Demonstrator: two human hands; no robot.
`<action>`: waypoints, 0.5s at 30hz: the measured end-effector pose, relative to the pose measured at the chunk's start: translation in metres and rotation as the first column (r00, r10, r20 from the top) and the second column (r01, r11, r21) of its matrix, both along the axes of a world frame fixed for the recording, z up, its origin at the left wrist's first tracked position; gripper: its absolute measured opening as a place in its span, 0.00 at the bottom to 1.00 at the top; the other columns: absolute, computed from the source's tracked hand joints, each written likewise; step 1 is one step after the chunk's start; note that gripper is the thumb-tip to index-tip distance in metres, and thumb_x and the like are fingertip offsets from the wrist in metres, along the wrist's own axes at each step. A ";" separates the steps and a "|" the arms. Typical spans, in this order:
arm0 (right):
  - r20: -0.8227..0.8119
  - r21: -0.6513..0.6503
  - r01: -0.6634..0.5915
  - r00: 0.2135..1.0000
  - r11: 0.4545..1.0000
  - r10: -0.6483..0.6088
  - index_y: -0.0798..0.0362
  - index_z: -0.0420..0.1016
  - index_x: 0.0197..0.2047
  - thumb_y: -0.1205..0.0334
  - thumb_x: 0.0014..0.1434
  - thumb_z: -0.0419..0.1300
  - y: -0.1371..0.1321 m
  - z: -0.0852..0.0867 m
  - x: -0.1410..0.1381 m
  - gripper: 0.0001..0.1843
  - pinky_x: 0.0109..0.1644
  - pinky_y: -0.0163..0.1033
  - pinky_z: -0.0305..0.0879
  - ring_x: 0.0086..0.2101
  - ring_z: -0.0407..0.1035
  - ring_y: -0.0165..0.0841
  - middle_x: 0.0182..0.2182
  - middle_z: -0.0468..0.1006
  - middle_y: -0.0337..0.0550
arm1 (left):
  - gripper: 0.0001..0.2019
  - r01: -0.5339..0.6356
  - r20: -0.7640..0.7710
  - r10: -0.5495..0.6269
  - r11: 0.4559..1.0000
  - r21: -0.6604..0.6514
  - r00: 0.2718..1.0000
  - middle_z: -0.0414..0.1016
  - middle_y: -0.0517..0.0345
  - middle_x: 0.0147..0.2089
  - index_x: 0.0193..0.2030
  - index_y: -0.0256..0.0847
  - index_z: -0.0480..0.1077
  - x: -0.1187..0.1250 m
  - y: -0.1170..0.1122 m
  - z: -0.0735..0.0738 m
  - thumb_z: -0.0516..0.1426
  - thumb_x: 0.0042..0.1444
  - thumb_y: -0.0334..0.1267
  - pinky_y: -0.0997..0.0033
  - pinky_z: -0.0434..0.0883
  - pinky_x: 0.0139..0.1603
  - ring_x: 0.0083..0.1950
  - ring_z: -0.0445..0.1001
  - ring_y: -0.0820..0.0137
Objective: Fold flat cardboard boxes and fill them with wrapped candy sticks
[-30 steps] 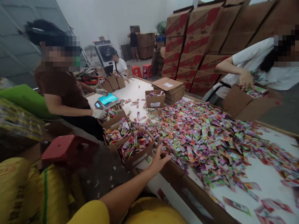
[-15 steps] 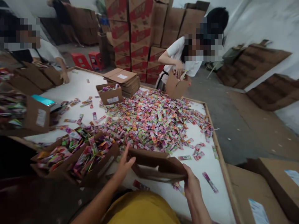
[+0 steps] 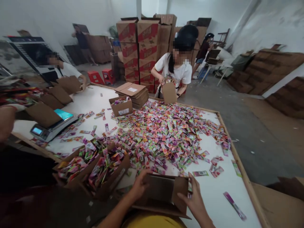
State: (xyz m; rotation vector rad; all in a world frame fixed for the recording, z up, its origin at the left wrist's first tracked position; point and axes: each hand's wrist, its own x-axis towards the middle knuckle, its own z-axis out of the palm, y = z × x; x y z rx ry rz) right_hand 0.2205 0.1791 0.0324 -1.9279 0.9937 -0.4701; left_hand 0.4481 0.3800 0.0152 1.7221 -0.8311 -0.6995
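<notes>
An open brown cardboard box (image 3: pixel 163 193) sits at the near edge of the white table (image 3: pixel 213 202), right in front of me. My left hand (image 3: pixel 140 185) grips its left flap and my right hand (image 3: pixel 193 198) grips its right flap, fingers curled over the cardboard. Just beyond the box lies a wide heap of colourful candy packets (image 3: pixel 166 133). Two boxes filled with packets (image 3: pixel 99 164) stand to the left of my left hand.
A weighing scale (image 3: pixel 51 126) stands at the left. One filled box (image 3: pixel 121 106) and a stack of flat cartons (image 3: pixel 133 91) sit at the far side. A person in white (image 3: pixel 175 71) fills a box across the table; other people work at the left.
The view has swung further right and steadied. The box has been brought closer to me and opened out; both hands now hold its flaps.
</notes>
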 end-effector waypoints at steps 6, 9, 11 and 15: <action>-0.182 0.146 -0.461 0.857 0.876 0.481 0.51 0.64 0.65 0.42 0.32 0.75 0.005 0.060 -0.036 0.58 0.70 0.55 0.49 0.66 0.51 0.53 0.67 0.59 0.55 | 0.12 -0.193 -0.025 0.192 0.977 -0.087 0.981 0.76 0.50 0.48 0.40 0.42 0.73 0.001 0.005 0.014 0.58 0.46 0.37 0.53 0.67 0.60 0.54 0.73 0.58; -0.318 0.050 -0.458 0.835 0.888 0.449 0.52 0.68 0.63 0.35 0.40 0.71 0.010 0.069 -0.034 0.51 0.69 0.57 0.49 0.65 0.53 0.52 0.66 0.62 0.55 | 0.13 -0.055 -0.074 0.052 0.998 -0.035 0.996 0.75 0.47 0.55 0.40 0.42 0.76 0.008 0.013 0.025 0.59 0.47 0.40 0.51 0.65 0.62 0.59 0.71 0.55; -0.342 -0.015 -0.441 0.846 0.898 0.410 0.51 0.72 0.60 0.35 0.46 0.67 0.009 0.069 -0.027 0.43 0.68 0.56 0.49 0.64 0.56 0.50 0.63 0.67 0.52 | 0.15 0.094 -0.071 -0.090 0.994 0.048 0.993 0.71 0.49 0.62 0.45 0.46 0.78 0.016 0.019 0.037 0.57 0.51 0.41 0.48 0.61 0.66 0.65 0.66 0.55; -0.373 -0.051 -0.457 0.833 0.888 0.408 0.51 0.77 0.55 0.35 0.49 0.66 0.004 0.074 -0.010 0.37 0.65 0.53 0.55 0.60 0.62 0.49 0.58 0.73 0.50 | 0.20 0.318 0.163 -0.380 0.896 0.310 0.911 0.62 0.52 0.70 0.51 0.49 0.77 0.017 0.018 0.071 0.50 0.61 0.51 0.43 0.43 0.73 0.73 0.53 0.55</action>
